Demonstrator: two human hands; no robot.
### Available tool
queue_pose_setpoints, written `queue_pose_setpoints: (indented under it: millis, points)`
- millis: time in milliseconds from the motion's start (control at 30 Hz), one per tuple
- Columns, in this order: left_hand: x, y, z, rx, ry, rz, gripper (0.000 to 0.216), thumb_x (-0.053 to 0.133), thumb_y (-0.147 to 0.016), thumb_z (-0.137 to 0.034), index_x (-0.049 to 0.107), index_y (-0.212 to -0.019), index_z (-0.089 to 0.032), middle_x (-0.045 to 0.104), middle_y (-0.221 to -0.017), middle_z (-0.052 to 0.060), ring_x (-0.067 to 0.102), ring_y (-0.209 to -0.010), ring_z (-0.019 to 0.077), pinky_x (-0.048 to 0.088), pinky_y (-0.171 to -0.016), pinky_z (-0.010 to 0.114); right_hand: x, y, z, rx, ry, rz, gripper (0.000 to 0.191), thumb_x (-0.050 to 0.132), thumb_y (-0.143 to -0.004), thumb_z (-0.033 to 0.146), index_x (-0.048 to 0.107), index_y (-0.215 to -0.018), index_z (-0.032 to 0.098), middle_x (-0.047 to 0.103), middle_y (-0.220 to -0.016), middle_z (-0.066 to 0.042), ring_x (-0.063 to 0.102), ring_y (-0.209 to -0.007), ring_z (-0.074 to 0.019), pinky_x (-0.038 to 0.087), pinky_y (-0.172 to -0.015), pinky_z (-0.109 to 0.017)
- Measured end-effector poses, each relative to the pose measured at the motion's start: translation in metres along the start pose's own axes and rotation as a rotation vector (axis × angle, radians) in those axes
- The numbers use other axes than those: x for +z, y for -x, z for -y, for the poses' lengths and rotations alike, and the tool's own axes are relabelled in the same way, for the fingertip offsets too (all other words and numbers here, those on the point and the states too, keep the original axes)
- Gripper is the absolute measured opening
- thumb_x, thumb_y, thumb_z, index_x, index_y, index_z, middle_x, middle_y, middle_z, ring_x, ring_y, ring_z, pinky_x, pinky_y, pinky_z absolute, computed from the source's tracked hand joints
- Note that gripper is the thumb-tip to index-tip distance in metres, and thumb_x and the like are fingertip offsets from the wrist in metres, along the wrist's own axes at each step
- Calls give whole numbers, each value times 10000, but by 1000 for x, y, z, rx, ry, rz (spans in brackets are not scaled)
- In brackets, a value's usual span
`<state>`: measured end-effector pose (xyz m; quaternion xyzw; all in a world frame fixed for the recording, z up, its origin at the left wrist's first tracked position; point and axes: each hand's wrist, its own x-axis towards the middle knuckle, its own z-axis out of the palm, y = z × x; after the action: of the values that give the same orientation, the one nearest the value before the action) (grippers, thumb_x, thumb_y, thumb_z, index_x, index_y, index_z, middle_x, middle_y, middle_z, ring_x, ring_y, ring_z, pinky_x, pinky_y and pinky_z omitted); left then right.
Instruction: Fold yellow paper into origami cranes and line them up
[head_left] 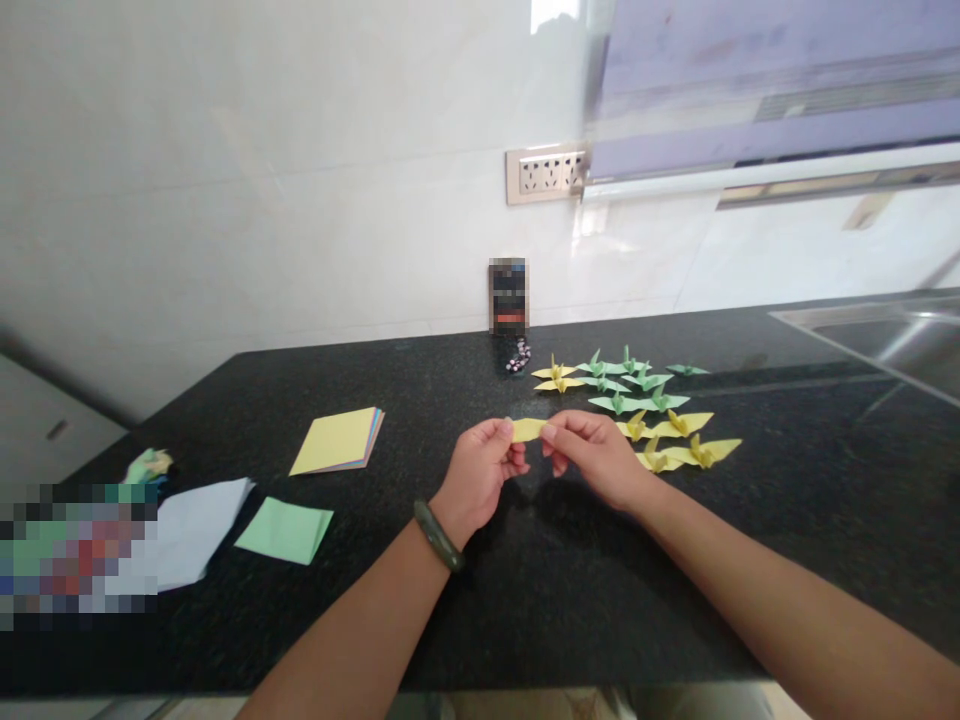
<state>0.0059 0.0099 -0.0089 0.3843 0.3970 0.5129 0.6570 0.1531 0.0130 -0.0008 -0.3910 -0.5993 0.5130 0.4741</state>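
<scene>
Both my hands meet over the middle of the black counter, pinching a small folded yellow paper between them. My left hand, with a dark bracelet at the wrist, grips its left end. My right hand grips its right end. Fingers of both hands are closed on the paper. Just beyond my right hand lie several finished paper cranes, yellow ones nearer and green ones farther back.
A stack of coloured square sheets, yellow on top, lies to the left. A loose green sheet and a white sheet lie nearer the left edge. A phone leans on the wall. A steel sink is at the right.
</scene>
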Motion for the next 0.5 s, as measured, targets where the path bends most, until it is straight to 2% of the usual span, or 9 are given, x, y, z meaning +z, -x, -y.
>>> queue_pose_setpoints:
  millis: [67,133,200,267,367,433,500]
  points:
    - [-1,-1,-1,-53,61,11,262,633,-698,-358,509,-653,-132,464,-525,-43,422,-443,43,380,-475,191,2,0,-1,-18,-68,10,259,632,-704,400,597,-803,164,548,-621,26,473,-466,-69,422,-471,-222]
    - [-1,0,-2,-106,105,38,224,646,-692,-312,519,-673,-129,444,-520,-52,388,-425,29,359,-454,178,4,1,-2,-51,-115,17,348,683,-663,356,568,-946,190,539,-661,33,485,-505,-75,437,-486,-223]
    - [0,1,-4,-145,136,73,184,651,-687,-265,543,-738,-126,448,-542,-53,366,-414,17,335,-433,163,4,0,-4,-91,-111,45,392,706,-644,307,551,-990,209,534,-681,33,495,-548,-84,446,-516,-228]
    - [1,3,-5,-181,149,105,191,653,-682,-233,550,-809,-134,464,-568,-51,357,-404,9,307,-408,148,3,1,-5,-134,-35,74,329,694,-662,282,577,-961,208,541,-721,15,510,-601,-95,452,-555,-238]
    - [3,5,-6,-207,112,136,175,637,-697,-252,536,-798,-151,457,-537,-59,373,-395,22,330,-401,153,0,0,-4,-185,136,79,140,636,-722,293,629,-807,183,532,-747,-11,507,-634,-106,452,-554,-240]
    - [4,5,-4,-139,26,107,190,597,-733,-327,540,-751,-147,481,-536,-45,431,-430,45,399,-442,184,-1,0,-3,-177,195,46,159,596,-753,322,616,-704,172,514,-711,-8,487,-594,-101,444,-516,-232]
    - [4,5,-3,-13,-95,46,252,580,-742,-382,574,-751,-130,553,-616,-8,516,-529,71,460,-523,219,-2,-1,-2,-146,196,-12,204,587,-754,349,587,-656,170,498,-670,4,465,-551,-91,436,-486,-225]
